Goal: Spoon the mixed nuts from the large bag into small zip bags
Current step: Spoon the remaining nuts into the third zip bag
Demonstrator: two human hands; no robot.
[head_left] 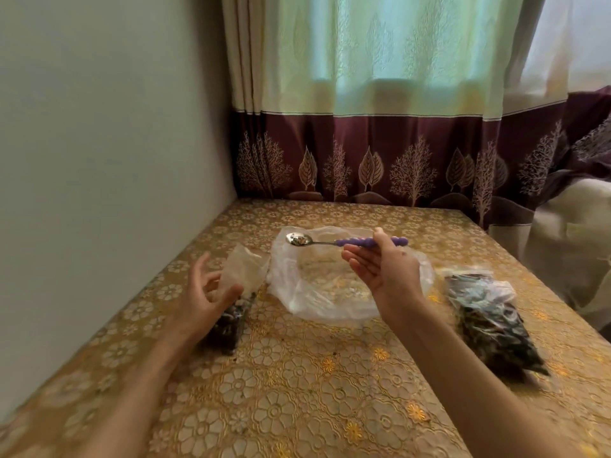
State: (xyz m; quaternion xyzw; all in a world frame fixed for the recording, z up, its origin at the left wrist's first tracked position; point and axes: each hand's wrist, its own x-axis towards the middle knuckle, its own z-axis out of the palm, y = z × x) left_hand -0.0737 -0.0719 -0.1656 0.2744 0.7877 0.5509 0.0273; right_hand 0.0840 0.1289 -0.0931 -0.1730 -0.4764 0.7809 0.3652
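Right hand (pixel 385 271) holds spoon (pixel 344 241); left hand (pixel 206 289) pinches small bag (pixel 244 269) over floral-clothed table (pixel 297 391).

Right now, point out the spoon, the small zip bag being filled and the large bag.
spoon (pixel 299 240): head view, on the metal bowl holding a few nuts.
small zip bag (pixel 244 269): head view, on its clear upper part.
large bag (pixel 317 289): head view, on the clear plastic near its middle.
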